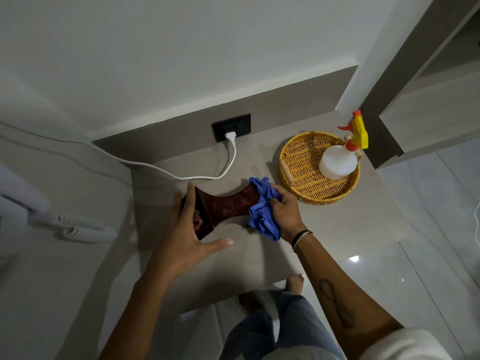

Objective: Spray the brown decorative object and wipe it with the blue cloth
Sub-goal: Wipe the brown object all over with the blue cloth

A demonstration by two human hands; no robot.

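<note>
The brown decorative object [226,207], a dark reddish-brown waisted piece, lies on its side on the beige counter [233,258]. My left hand [187,235] grips its wide left end, fingers spread around the rim. My right hand [284,213] presses the crumpled blue cloth [262,211] against the object's right end, which the cloth hides. The white spray bottle [337,162] with a yellow and orange trigger head stands in the wicker basket [296,157] at the right, apart from both hands.
A black wall socket [231,127] holds a white plug whose cable [155,168] runs left across the counter's back. A white handset with a coiled cord [85,229] hangs at the left. Glossy floor tiles [415,229] lie to the right.
</note>
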